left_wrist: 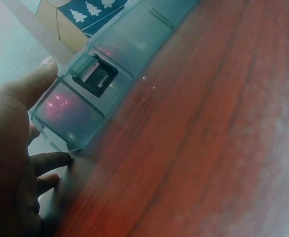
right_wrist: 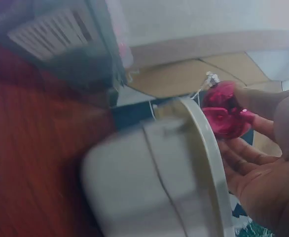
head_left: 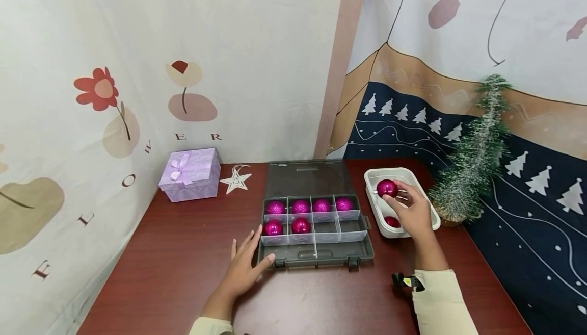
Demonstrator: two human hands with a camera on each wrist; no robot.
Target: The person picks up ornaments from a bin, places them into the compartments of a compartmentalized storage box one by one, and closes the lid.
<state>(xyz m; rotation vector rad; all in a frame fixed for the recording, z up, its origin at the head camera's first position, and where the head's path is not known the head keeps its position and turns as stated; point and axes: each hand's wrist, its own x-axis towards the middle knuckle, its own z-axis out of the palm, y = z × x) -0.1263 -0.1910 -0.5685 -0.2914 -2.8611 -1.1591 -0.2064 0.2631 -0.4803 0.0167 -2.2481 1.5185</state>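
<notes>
The white tub (right_wrist: 122, 190) shows from its side, slightly blurred. By the tub's rim, the right hand (right_wrist: 268, 182) pinches a shiny magenta ball (right_wrist: 223, 121) with a silver cap (right_wrist: 212, 79). Under the tub spreads a reddish-brown tabletop (right_wrist: 31, 163); apart from the tub sits a grey case (right_wrist: 96, 57) bearing a barcode label (right_wrist: 51, 33); behind the tub hangs a tan-and-blue backdrop (right_wrist: 166, 79), and past its rim shows green tinsel (right_wrist: 253, 230)

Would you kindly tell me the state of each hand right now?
Left hand: open, touching the left side of the compartment box.
Right hand: closed, holding a shiny magenta ball by the white tub.
</notes>
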